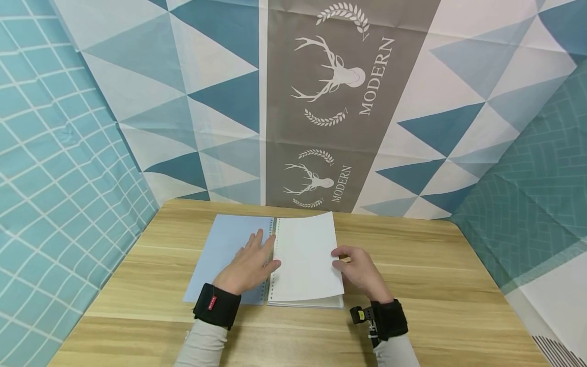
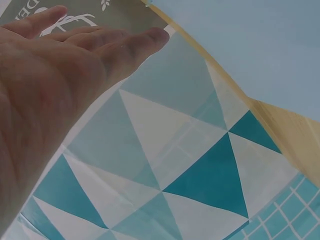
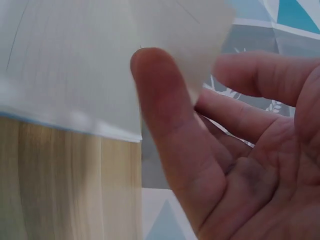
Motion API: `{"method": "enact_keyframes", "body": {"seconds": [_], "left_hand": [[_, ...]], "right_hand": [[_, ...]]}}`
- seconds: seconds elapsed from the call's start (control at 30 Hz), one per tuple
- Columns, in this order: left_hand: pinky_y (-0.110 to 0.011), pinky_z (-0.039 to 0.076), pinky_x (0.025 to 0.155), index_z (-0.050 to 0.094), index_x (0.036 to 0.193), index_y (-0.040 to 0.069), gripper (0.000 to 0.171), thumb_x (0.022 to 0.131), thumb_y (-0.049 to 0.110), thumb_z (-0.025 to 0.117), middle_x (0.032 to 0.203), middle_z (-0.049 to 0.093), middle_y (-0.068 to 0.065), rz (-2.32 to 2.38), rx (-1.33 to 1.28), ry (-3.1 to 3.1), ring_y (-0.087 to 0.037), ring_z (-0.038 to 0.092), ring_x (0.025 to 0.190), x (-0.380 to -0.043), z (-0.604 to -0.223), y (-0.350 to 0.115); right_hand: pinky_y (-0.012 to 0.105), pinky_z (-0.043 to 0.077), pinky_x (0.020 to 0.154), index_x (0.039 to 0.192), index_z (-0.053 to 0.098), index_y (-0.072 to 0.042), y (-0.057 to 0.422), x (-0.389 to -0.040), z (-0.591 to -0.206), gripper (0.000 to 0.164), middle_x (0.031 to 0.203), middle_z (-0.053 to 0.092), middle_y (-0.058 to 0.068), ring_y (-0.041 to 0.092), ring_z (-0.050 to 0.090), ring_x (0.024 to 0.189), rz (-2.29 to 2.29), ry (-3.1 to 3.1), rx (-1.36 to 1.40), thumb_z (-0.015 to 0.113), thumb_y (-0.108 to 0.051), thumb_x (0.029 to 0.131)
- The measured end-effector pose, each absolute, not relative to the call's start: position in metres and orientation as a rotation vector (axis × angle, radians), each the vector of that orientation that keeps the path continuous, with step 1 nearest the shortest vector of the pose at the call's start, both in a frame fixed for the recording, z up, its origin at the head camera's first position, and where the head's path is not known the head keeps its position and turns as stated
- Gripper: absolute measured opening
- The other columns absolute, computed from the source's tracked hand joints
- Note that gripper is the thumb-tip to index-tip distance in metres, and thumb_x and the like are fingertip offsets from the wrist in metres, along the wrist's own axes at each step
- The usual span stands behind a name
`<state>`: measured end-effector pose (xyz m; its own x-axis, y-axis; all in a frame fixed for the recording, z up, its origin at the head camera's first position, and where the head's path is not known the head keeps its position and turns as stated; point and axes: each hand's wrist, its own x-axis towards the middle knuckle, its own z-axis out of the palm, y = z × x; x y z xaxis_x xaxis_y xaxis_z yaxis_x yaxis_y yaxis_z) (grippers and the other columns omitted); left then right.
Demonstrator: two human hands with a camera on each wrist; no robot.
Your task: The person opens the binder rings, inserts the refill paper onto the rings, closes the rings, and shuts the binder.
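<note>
A spiral notebook lies spread on the table, its light blue cover [image 1: 224,239] to the left and white pages [image 1: 304,260] to the right. My left hand [image 1: 247,265] rests across the blue side with straight fingers; its thumb reaches over the ring binding onto the page's inner edge. In the left wrist view, the same hand [image 2: 60,65] shows extended fingers. At the pages' right edge, my right hand [image 1: 359,267] holds the raised top sheet between thumb and fingers. The right wrist view has the thumb [image 3: 165,100] in front of the lifted sheet [image 3: 185,35].
The notebook lies on a wood-grain table [image 1: 412,285], near its back edge. Behind stands a patterned cloth wall [image 1: 224,102] with triangles and deer heads. Blue checked cloth [image 1: 55,153] hangs at the left, green cloth [image 1: 536,204] at the right. Black bands [image 1: 217,306] wrap both wrists.
</note>
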<state>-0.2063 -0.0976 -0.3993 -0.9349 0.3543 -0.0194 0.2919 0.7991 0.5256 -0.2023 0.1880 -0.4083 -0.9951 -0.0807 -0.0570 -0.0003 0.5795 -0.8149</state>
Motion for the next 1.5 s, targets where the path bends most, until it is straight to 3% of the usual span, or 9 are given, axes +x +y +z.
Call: {"method": "enact_keyframes", "body": {"seconds": [0.13,0.37,0.63,0.77,0.97,1.13,1.3,1.5], "left_hand": [[-0.074,0.025,0.115,0.029,0.159,0.003,0.069,0.104,0.032,0.057,0.165,0.015,-0.034,0.801,0.499,2.848,-0.052,0.014,0.154,-0.207,-0.402,-0.097],[-0.074,0.026,0.114,0.032,0.159,0.004,0.067,0.104,0.033,0.057,0.164,0.017,-0.035,0.762,0.453,2.831,-0.053,0.017,0.153,-0.210,-0.415,-0.097],[-0.074,0.022,0.116,0.032,0.159,0.007,0.068,0.103,0.034,0.058,0.165,0.016,-0.033,0.755,0.383,2.803,-0.052,0.015,0.154,-0.214,-0.426,-0.095],[-0.075,0.023,0.114,0.033,0.158,0.006,0.067,0.103,0.034,0.059,0.164,0.019,-0.034,0.716,0.382,2.827,-0.053,0.018,0.153,-0.214,-0.428,-0.094],[-0.075,0.024,0.114,0.033,0.158,0.003,0.068,0.103,0.034,0.059,0.163,0.022,-0.035,0.649,0.383,2.864,-0.054,0.020,0.152,-0.213,-0.432,-0.092],[-0.075,0.024,0.114,0.037,0.156,0.002,0.067,0.102,0.036,0.059,0.162,0.025,-0.035,0.590,0.392,2.892,-0.054,0.023,0.151,-0.212,-0.438,-0.091],[-0.076,0.024,0.114,0.040,0.154,0.002,0.066,0.101,0.036,0.061,0.162,0.025,-0.035,0.553,0.394,2.905,-0.054,0.023,0.151,-0.210,-0.440,-0.089],[-0.077,0.023,0.113,0.041,0.153,0.002,0.065,0.101,0.036,0.060,0.162,0.024,-0.035,0.500,0.400,2.921,-0.055,0.022,0.151,-0.209,-0.441,-0.085]], "right_hand": [[0.036,0.057,0.084,0.114,0.073,-0.003,0.190,-0.203,-0.411,0.021,0.115,0.072,0.012,0.022,0.064,0.098,-1.314,2.747,-0.075,0.065,-0.011,0.097],[0.040,0.058,0.060,0.118,0.069,0.001,0.190,-0.202,-0.416,0.026,0.108,0.070,0.014,0.021,0.064,0.075,-1.370,2.590,0.027,0.063,-0.015,0.098],[0.035,0.053,0.056,0.122,0.068,0.003,0.187,-0.201,-0.417,0.032,0.084,0.066,0.014,0.023,0.058,0.061,-1.295,2.584,0.039,0.064,-0.017,0.099],[0.032,0.048,0.053,0.123,0.068,0.004,0.186,-0.202,-0.418,0.033,0.088,0.065,0.013,0.022,0.056,0.055,-1.232,2.633,-0.007,0.066,-0.017,0.097],[0.034,0.049,0.067,0.117,0.070,0.003,0.183,-0.200,-0.416,0.034,0.100,0.066,0.013,0.020,0.058,0.076,-1.013,2.794,-0.143,0.069,-0.022,0.094],[0.050,0.054,0.092,0.129,0.064,0.003,0.173,-0.195,-0.414,0.044,0.127,0.064,0.024,0.031,0.065,0.106,-0.818,2.867,-0.174,0.067,-0.026,0.097],[0.057,0.041,0.114,0.143,0.053,0.003,0.148,-0.190,-0.416,0.060,0.152,0.046,0.027,0.042,0.046,0.142,-0.739,2.856,-0.377,0.068,-0.032,0.097],[0.053,0.036,0.119,0.152,0.040,0.005,0.117,-0.180,-0.427,0.080,0.161,0.035,0.025,0.040,0.036,0.150,-0.540,2.798,-0.751,0.069,-0.044,0.095]]}}
